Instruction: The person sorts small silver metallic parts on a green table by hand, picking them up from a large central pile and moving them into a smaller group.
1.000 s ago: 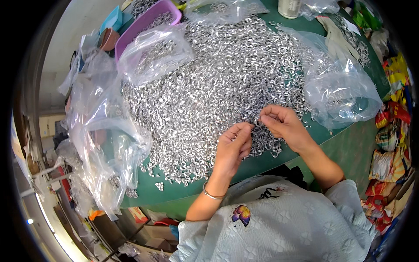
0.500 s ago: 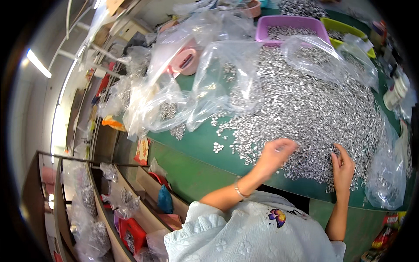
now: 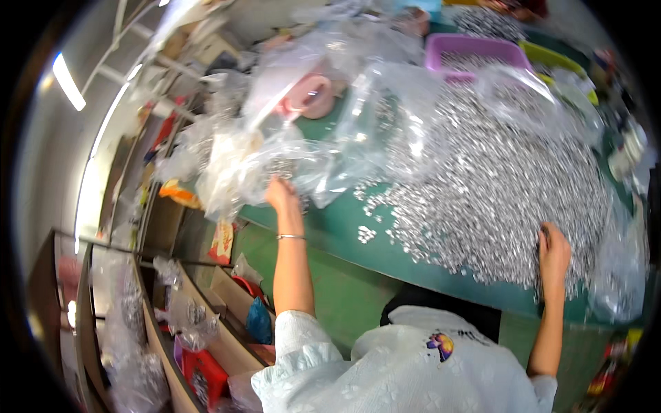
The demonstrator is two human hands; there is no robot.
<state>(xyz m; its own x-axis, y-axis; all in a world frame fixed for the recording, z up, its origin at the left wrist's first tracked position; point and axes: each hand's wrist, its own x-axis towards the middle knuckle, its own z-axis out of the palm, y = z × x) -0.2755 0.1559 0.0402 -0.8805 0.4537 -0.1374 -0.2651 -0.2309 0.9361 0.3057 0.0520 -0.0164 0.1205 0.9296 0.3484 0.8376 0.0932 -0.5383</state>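
Note:
My left hand [image 3: 281, 195] is stretched out to the left, its fingers drawn together at the mouth of a clear plastic bag [image 3: 313, 153] with small silvery metal pieces [image 3: 281, 167] inside. What those fingertips hold, if anything, is too small and blurred to tell. On the right, my right hand [image 3: 555, 249] rests at the near right part of a wide heap of small shiny metal pieces [image 3: 482, 193]. Its thumb and fingers are curled together, and whatever is between them cannot be made out. A few loose pieces [image 3: 366, 235] lie apart from the heap on the green tabletop [image 3: 330, 237].
Behind the heap stand a purple basin [image 3: 441, 47] and a yellow-green basin [image 3: 554, 55]. A pink container [image 3: 313, 100] sits among clear bags. More bags lie at the right edge. Shelf bins [image 3: 206, 330] stand lower left. Another person's hand [image 3: 506, 5] shows at the far edge.
My left hand has swung from the heap's near edge far left to the clear bag. My right hand stays at the heap, its fingers now more curled. The view has shifted slightly.

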